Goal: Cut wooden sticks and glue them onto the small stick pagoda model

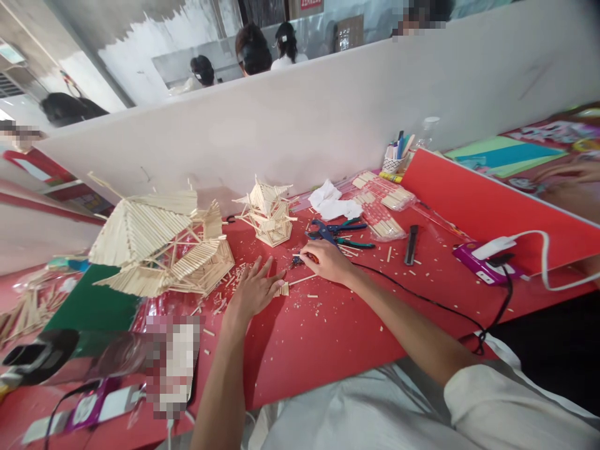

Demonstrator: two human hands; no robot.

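Two bare hands are noted over the red table (pixel 323 337). A small row of short sticks (pixel 284 289) lies between them, nearer the left hand (pixel 252 292), just beside its thumb; contact there cannot be confirmed. A loose thin stick (pixel 304 280) runs from beside the row toward the right hand (pixel 325 259), its long axis rising slightly rightward. Left hand: palm down, fingers spread, nothing grasped. Right hand: fingers curled and pinched on a pale stick piece (pixel 297 255); anything further inside the grip cannot be determined.
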